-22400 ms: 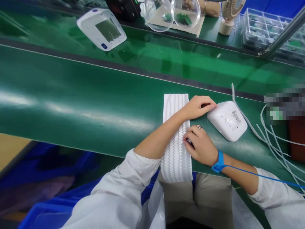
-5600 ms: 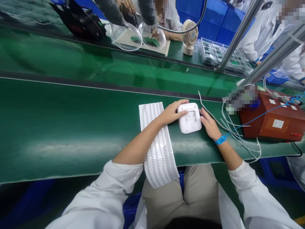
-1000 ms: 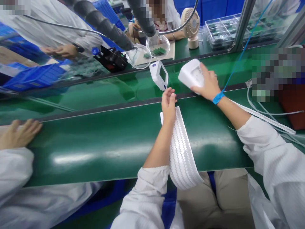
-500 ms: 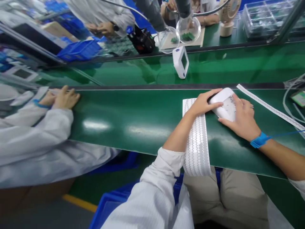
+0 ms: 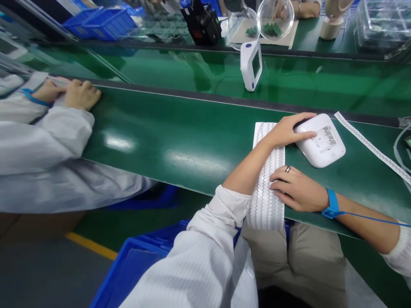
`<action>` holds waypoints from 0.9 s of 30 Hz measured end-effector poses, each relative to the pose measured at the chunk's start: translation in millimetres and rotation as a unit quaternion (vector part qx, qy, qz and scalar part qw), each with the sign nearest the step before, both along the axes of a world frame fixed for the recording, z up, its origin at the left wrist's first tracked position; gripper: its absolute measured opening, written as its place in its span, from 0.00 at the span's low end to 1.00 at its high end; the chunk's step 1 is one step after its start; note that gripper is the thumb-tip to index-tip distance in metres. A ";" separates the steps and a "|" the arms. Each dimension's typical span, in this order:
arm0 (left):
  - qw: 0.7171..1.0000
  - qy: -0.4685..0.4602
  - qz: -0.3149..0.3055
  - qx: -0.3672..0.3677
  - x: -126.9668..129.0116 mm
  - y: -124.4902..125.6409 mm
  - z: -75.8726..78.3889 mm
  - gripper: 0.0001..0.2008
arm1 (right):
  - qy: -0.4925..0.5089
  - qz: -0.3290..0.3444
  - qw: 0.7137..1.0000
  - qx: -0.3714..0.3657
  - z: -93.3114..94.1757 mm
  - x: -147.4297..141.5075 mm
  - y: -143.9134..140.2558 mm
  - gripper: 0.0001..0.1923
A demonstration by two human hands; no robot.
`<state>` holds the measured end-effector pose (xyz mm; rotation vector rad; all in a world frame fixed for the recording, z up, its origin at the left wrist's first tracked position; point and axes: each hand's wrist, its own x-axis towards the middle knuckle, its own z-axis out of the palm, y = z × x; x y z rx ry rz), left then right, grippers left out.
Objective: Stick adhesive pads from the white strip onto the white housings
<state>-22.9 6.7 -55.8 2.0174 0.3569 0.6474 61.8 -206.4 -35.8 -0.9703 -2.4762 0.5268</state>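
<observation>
Nearest, the right hand (image 5: 297,192) lies flat, fingers spread, on the white zigzag strip sheet (image 5: 267,171) draped over the edge of the green surface (image 5: 180,137). Just beyond, the left hand (image 5: 285,130) rests open-fingered against the white device (image 5: 321,141), which lies face-down right of the sheet. Farther off, another device (image 5: 251,65) stands upright

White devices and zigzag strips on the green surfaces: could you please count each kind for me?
White devices: 2, one face down under the left hand at, one standing on its edge farther back.
Zigzag strips: 2, a wide sheet under the right hand, a narrow strip to the right.
Total: 4.
</observation>
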 end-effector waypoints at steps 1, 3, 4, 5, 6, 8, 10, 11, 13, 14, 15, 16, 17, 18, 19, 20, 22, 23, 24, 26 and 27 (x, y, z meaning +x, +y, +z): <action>1.000 -0.001 0.000 0.001 0.3 -0.1 0.4 0.37 | -0.006 0.003 1.000 -0.008 1.8 -0.4 3.3 0.10; 1.000 -0.003 -0.003 0.002 0.5 -0.5 1.4 0.38 | -0.020 0.012 1.000 -0.020 6.8 -1.5 10.9 0.09; 1.000 -0.004 -0.004 0.002 0.3 -0.6 2.0 0.38 | -0.031 0.019 0.999 -0.024 9.4 -2.7 14.8 0.08; 1.000 -0.006 -0.004 0.001 0.0 -0.9 2.6 0.38 | -0.044 0.026 0.998 -0.028 11.8 -4.0 18.4 0.08; 1.000 -0.008 -0.003 0.000 -0.5 -1.1 3.2 0.38 | -0.059 0.034 0.997 -0.031 14.0 -5.6 21.5 0.07; 1.000 -0.011 -0.002 -0.001 -1.8 -1.6 4.0 0.37 | -0.088 0.047 0.994 -0.035 17.8 -8.5 25.4 0.07; 1.000 -0.015 -0.003 -0.001 -3.1 -1.8 4.2 0.36 | -0.117 0.054 0.991 -0.029 21.1 -10.6 26.2 0.07; 1.000 -0.016 -0.004 -0.001 -3.7 -1.7 4.1 0.36 | -0.131 0.055 0.990 -0.023 22.6 -11.3 25.6 0.07; 1.000 -0.018 -0.006 -0.002 -4.7 -1.3 3.8 0.35 | -0.155 0.053 0.986 -0.009 25.0 -12.4 23.8 0.07; 1.000 -0.019 -0.007 -0.002 -5.1 -1.1 3.8 0.35 | -0.164 0.051 0.985 -0.002 26.0 -12.8 22.9 0.07; 1.000 -0.019 -0.007 -0.002 -5.5 -1.1 3.9 0.35 | -0.171 0.050 0.984 0.003 26.7 -13.2 22.2 0.07; 1.000 -0.019 -0.007 -0.002 -5.9 -1.2 4.2 0.36 | -0.176 0.050 0.983 0.007 27.2 -13.5 21.8 0.08; 1.000 -0.018 -0.007 -0.002 -6.2 -1.4 4.9 0.36 | -0.179 0.050 0.982 0.010 27.4 -13.8 21.5 0.08; 1.000 -0.018 -0.006 -0.001 -6.6 -1.8 5.7 0.36 | -0.182 0.050 0.982 0.013 27.3 -14.3 21.5 0.08; 1.000 -0.017 -0.005 -0.001 -7.1 -2.3 6.8 0.36 | -0.185 0.049 0.981 0.014 26.8 -15.0 21.5 0.08; 1.000 -0.016 -0.003 0.000 -7.5 -2.9 8.0 0.36 | -0.187 0.047 0.981 0.015 25.9 -16.0 21.5 0.08; 1.000 -0.013 0.001 0.002 -8.7 -4.1 10.4 0.36 | -0.191 0.039 0.981 0.017 22.7 -18.9 21.0 0.08; 1.000 -0.011 0.004 0.002 -9.5 -4.6 11.5 0.36 | -0.190 0.033 0.981 0.019 20.6 -20.5 20.4 0.08; 1.000 -0.009 0.007 0.001 -10.3 -5.1 12.5 0.35 | -0.186 0.026 0.982 0.022 18.2 -22.0 19.6 0.08; 1.000 -0.007 0.014 -0.004 -12.1 -6.0 13.9 0.35 | -0.158 0.013 0.987 0.029 13.8 -23.4 17.7 0.07; 1.000 -0.006 0.017 -0.008 -13.2 -6.3 14.4 0.35 | -0.132 0.005 0.991 0.033 12.3 -22.4 16.7 0.06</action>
